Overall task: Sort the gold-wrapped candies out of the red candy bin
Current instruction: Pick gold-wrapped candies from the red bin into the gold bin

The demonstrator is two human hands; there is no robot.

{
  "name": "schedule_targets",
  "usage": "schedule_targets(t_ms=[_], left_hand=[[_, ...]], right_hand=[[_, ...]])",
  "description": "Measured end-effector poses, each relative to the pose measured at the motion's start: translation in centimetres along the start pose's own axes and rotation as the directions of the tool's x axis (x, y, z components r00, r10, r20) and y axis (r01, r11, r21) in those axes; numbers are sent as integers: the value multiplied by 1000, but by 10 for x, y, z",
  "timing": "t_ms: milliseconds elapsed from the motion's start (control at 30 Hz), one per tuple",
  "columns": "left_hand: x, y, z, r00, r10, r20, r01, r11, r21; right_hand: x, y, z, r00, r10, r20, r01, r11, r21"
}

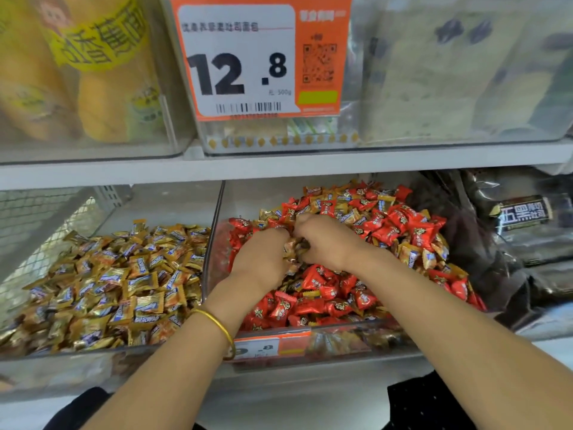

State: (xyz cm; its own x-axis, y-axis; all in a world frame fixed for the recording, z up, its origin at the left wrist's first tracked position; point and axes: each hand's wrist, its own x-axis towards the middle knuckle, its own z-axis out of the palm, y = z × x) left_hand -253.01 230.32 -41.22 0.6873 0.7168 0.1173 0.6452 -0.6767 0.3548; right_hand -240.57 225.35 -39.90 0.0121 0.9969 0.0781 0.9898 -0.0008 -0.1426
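Note:
A clear bin (217, 218) in the middle of the lower shelf holds a heap of red-wrapped candies (310, 302) with gold-wrapped candies (412, 256) mixed in. Both hands are down in this heap, close together. My left hand (263, 256) is curled around a bunch of gold-wrapped candies (294, 246) that show between the two hands. My right hand (325, 240) grips the same bunch from the right side, fingers bent into it. A gold bangle (217, 324) is on my left wrist.
The clear bin on the left (102, 355) is full of gold-wrapped candies (117, 283). Dark packets (521, 218) fill the bin at the right. An upper shelf (279, 162) carries clear bins and an orange price tag (257, 57) just above the hands.

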Motion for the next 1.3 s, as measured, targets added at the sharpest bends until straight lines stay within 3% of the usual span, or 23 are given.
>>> schedule_targets(t_ms=[133,233,300,400,467,533,733,867,1067,1167,1200,1300], left_hand=[[-7,-1,-16,994,2,-110,-24,978,-206],[-10,-4,-28,980,-123,-154,38,885,-464],[-12,-6,-32,968,-233,-90,116,738,-665],[-13,0,-34,939,-318,131,245,350,-904],[-14,9,-36,927,-294,234,273,102,-957],[-16,17,-37,919,-251,305,292,-89,-952],[-14,23,-28,863,-183,470,356,-438,-825],[-13,28,-29,844,-98,527,402,-534,-744],[-10,37,-29,838,-86,539,396,-585,-708],[-6,43,-27,842,-155,517,341,-589,-733],[-3,45,-26,848,-183,498,326,-562,-760],[5,51,-21,888,-224,401,303,-371,-878]], right_hand=[[-17,12,-17,996,78,-36,-62,941,332],[-40,14,-33,976,215,-26,-148,749,646],[-51,15,-38,962,274,4,-172,592,787],[-59,16,-43,918,385,94,-189,218,957],[-61,17,-45,867,458,196,-188,-62,980],[-62,17,-46,818,486,307,-205,-253,946],[-65,12,-46,781,406,474,-255,-485,836],[-67,14,-47,785,332,522,-243,-611,754],[-70,21,-55,749,473,464,-29,-676,736],[-80,31,-62,751,529,395,-2,-596,803],[-82,35,-63,739,576,348,-40,-478,877],[-83,43,-64,708,703,70,-197,101,975]])
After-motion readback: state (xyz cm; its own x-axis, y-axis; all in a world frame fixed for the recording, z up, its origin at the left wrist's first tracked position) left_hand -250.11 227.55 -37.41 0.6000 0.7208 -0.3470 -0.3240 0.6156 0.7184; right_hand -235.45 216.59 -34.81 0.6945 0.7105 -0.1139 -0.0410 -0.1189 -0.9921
